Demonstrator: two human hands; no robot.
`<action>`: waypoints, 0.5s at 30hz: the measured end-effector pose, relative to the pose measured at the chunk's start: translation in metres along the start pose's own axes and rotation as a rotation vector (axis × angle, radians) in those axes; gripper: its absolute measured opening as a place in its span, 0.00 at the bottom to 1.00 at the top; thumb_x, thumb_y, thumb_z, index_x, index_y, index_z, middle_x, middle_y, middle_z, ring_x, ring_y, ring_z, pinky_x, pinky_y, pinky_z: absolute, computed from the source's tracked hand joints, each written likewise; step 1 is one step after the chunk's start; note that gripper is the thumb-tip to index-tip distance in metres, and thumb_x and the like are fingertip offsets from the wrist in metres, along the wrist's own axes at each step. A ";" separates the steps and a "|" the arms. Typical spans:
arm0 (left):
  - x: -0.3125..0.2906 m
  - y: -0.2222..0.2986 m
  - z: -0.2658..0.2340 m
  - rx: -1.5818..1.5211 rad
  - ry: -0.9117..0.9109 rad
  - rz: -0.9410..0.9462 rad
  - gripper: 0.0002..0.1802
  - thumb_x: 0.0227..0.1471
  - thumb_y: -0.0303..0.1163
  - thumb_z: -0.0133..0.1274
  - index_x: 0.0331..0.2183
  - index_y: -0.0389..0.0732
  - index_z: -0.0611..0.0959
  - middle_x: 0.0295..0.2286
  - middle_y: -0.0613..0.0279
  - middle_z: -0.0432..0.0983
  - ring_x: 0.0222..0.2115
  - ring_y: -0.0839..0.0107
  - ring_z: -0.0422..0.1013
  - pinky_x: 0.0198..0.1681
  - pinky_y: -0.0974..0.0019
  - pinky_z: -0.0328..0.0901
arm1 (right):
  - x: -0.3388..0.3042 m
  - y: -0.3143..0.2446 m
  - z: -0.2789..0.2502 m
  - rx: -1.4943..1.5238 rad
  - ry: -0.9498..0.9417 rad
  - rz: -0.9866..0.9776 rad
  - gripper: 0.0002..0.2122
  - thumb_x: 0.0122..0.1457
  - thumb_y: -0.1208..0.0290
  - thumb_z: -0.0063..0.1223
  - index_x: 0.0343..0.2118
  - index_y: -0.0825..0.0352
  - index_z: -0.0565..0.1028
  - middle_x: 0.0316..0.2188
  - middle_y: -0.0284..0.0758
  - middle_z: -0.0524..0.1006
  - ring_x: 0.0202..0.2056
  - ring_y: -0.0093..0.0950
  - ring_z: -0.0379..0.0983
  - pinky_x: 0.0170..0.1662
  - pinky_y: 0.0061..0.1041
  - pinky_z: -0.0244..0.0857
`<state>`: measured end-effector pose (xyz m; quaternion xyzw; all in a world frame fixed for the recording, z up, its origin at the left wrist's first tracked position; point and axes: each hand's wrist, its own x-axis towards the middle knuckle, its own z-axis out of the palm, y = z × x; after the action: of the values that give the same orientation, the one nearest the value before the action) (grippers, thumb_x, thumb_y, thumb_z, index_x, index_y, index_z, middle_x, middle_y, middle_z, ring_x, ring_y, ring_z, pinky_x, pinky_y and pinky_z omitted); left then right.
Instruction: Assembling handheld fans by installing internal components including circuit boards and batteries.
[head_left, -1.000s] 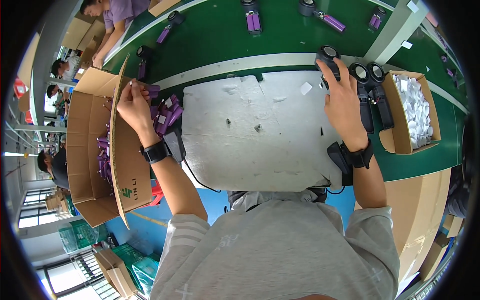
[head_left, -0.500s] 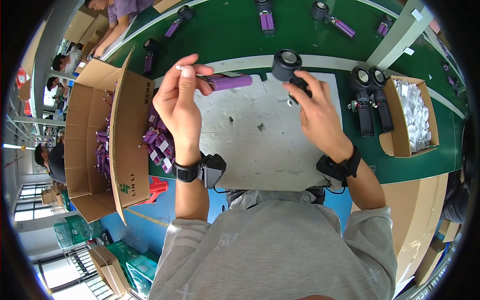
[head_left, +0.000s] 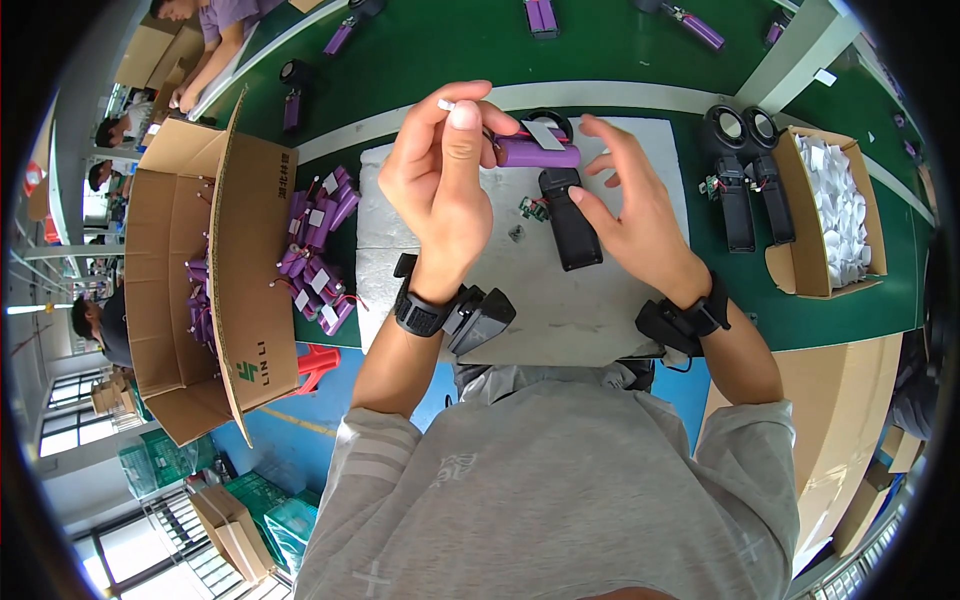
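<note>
My left hand (head_left: 440, 190) pinches a small white connector (head_left: 446, 104) between thumb and forefinger. From the same hand a purple battery pack (head_left: 540, 153) with a white label sticks out to the right, above the mat. Under it lies a black handheld fan (head_left: 572, 222), its round head partly hidden by the pack and its handle pointing toward me. A small green circuit board (head_left: 533, 208) rests at the handle's left side. My right hand (head_left: 640, 215) is open beside the fan, fingers apart, the thumb close to the handle.
The grey work mat (head_left: 480, 320) lies on the green table. Left are a pile of purple battery packs (head_left: 318, 245) and a tall cardboard box (head_left: 255, 300). At right, two more black fans (head_left: 735, 205) stand by a carton of white pieces (head_left: 832, 215). A co-worker (head_left: 215, 50) sits at far left.
The black fan, earlier in my right hand, now lies on the mat, and that hand has opened. My left hand has brought the battery pack rightward over the fan.
</note>
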<state>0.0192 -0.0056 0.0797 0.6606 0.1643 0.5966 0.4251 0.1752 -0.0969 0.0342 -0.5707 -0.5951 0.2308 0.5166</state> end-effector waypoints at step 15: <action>-0.048 -0.045 -0.023 0.366 -0.537 -0.500 0.23 0.41 0.23 0.67 0.41 0.37 0.76 0.32 0.63 0.77 0.37 0.77 0.71 0.41 0.71 0.67 | 0.004 0.042 0.010 0.158 0.007 0.231 0.10 0.53 0.75 0.61 0.36 0.70 0.73 0.28 0.31 0.76 0.30 0.19 0.70 0.36 0.19 0.65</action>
<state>0.0000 -0.0053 0.0128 0.7973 0.3065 0.2420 0.4603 0.1859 -0.0801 -0.0039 -0.5936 -0.5036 0.3327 0.5323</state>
